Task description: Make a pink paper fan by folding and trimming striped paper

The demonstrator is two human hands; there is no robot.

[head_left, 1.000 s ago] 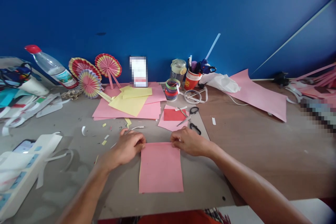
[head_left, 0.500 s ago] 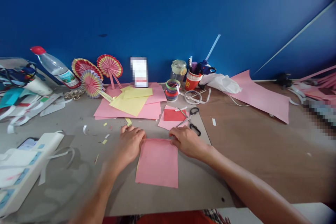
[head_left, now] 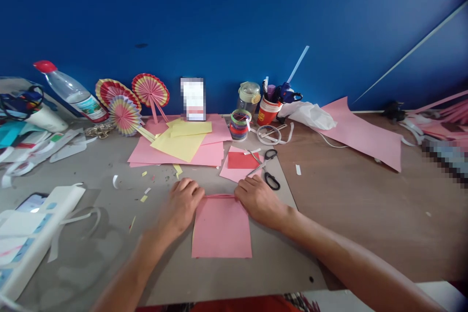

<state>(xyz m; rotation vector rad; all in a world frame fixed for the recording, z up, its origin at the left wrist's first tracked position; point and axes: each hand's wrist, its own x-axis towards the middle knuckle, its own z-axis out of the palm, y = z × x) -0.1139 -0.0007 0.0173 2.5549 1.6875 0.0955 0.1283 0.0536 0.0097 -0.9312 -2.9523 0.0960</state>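
A pink sheet of paper [head_left: 222,229] lies on the grey mat in front of me, with a narrow folded strip along its far edge. A thin yellow line shows at its left side. My left hand [head_left: 187,204] grips the far left corner, fingers curled over the fold. At the far right corner my right hand [head_left: 259,201] pinches the same folded edge. Both sets of fingertips are partly hidden. Just beyond my right hand lie scissors [head_left: 271,181] with black handles, beside a small red paper piece [head_left: 241,160] on pink paper.
Yellow sheets [head_left: 179,145] rest on pink sheets behind my hands. Folded paper fans [head_left: 150,91], a phone [head_left: 193,99], a jar [head_left: 239,126] and a red cup [head_left: 268,109] line the blue wall. A white power strip [head_left: 54,224] is at left. Paper scraps [head_left: 144,199] dot the mat.
The far fold of the pink paper looks thicker, and its near edge has moved slightly away from me. My hands remain at the two far corners, fingers more curled.
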